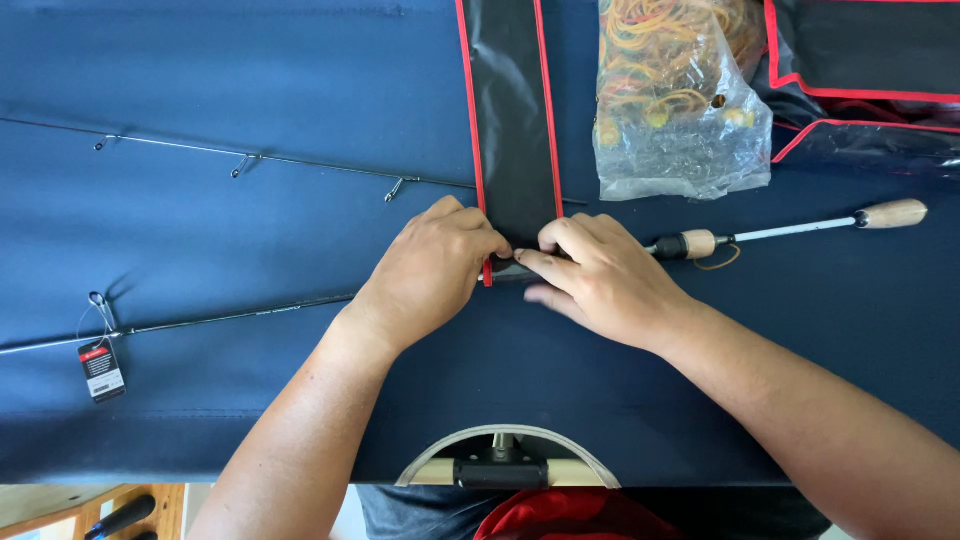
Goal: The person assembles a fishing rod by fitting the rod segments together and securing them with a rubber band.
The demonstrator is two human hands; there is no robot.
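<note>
Left hand [432,262] and right hand [598,278] meet, fingers seemingly pinching.

A dark blue cloth [250,80] covers the table; pale wooden floor [40,505] shows below.

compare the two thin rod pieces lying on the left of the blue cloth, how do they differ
The upper rod piece shows three small line guides and no tag; the lower rod piece carries a hang tag near its one visible guide. The upper slopes down rightward, the lower slopes up rightward toward the left hand. Both are thin and dark.

Head camera, close, looking straight down (single view) at table [250,80].
</note>
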